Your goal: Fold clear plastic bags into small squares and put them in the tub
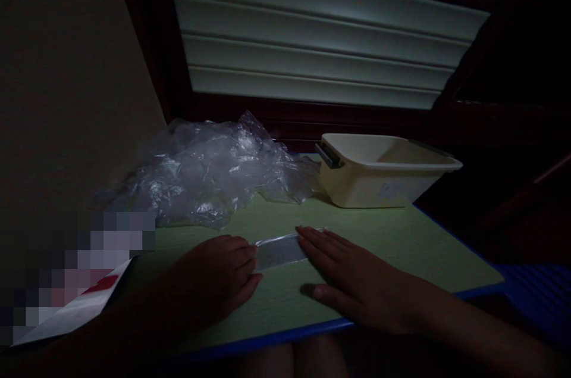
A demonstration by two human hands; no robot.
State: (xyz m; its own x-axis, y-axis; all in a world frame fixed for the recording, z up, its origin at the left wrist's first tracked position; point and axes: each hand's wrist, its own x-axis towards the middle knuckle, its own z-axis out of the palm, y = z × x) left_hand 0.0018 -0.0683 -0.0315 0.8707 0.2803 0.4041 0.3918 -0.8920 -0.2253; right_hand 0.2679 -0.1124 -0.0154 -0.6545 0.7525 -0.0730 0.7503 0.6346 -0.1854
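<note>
Head view, dim light. Left hand (pixel 243 268): fingers curled together over the near-side end of a clear plastic sleeve (pixel 282 252), thumb set a little apart and lower. Whether it pinches the film or merely rests on it is not clear; the curled fingers hide that edge. Right hand (pixel 332 277): spread flat, palm down, fingers long and side by side, fingertips lying over the opposite end of the sleeve, thumb held away. Nothing gripped.

The sleeve lies flat on the pale green worktop (pixel 276 306), bridging the gap between the two hands. Probable reason for the pose: one hand at each end, so thin, slippery film neither slides nor curls; the straightened right fingers suit smoothing or pressing.

Beyond the left hand, a loose heap of clear plastic bags (pixel 200 172), crumpled and glossy, spreading toward the wall. Likely set there to be within reach while leaving the surface under the hands free.

Beyond the right hand, a cream plastic bin (pixel 370 184) with dark handles, upright, no lid on, a pale label on its side. Its contents, if any, are hidden by the wall. Seemingly parked past the fingertips so both forearms have room.

Left of the left hand, a white-and-red sheet (pixel 78 309), partly pixelated.
</note>
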